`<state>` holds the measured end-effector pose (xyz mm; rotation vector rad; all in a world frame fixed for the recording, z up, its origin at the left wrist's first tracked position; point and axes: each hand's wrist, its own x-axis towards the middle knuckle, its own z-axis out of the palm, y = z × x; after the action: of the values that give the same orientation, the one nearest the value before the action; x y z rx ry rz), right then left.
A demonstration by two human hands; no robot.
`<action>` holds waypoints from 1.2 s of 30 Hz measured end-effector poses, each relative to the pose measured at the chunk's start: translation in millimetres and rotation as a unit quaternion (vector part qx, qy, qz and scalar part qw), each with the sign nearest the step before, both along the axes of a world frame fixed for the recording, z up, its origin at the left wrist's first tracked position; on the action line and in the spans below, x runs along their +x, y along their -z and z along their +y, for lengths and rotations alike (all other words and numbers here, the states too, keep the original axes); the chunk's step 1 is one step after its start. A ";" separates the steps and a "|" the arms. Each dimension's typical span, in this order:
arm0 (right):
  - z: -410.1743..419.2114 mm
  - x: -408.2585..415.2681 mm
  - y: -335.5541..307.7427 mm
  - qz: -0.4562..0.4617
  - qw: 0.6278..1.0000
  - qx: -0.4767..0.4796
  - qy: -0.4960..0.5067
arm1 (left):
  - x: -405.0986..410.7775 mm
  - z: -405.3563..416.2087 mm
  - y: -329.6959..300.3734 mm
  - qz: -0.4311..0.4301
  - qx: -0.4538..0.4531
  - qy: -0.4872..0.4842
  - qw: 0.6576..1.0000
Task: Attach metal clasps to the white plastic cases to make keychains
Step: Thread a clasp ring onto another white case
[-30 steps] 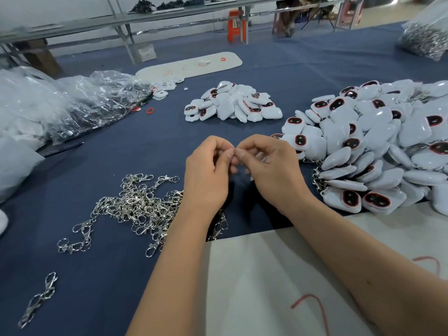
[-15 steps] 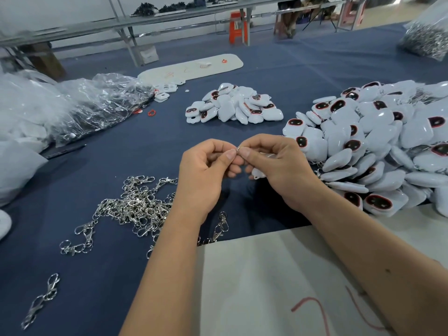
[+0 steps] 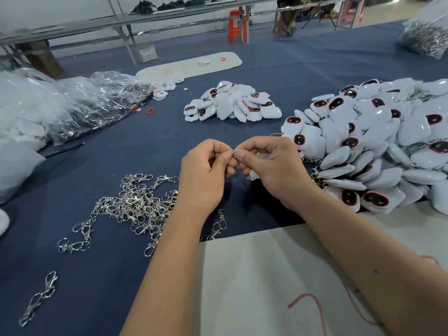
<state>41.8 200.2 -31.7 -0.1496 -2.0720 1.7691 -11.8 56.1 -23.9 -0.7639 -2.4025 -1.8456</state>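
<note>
Between case piles, hands (image 3: 238,166) pinching ring (image 3: 234,153)

Blue cloth (image 3: 121,275) covers the table. Crumpled clear bags (image 3: 80,103) lie far left, a red ring (image 3: 150,110) just beside them. A white sheet (image 3: 254,287) with red thread (image 3: 308,301) lies at the near edge. An orange stool (image 3: 237,25) stands beyond the table

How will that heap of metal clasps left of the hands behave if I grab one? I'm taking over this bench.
The heap of metal clasps looks tangled, rings and hooks interlocked, so lifting one will probably drag neighbours along. Each looks small and jointed, so it will likely dangle rather than stay stiff. The shiny finish suggests they may slip between fingers.
</note>
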 end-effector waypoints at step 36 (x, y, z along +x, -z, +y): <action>-1.1 -8.1 3.5 -0.006 0.989 -0.081 0.120 | 7.2 4.6 0.3 0.097 -0.123 -0.003 0.988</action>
<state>33.7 199.1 -35.2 -0.4371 -1.8290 1.7873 -4.6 60.7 -24.2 -0.9019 -2.5273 -1.4124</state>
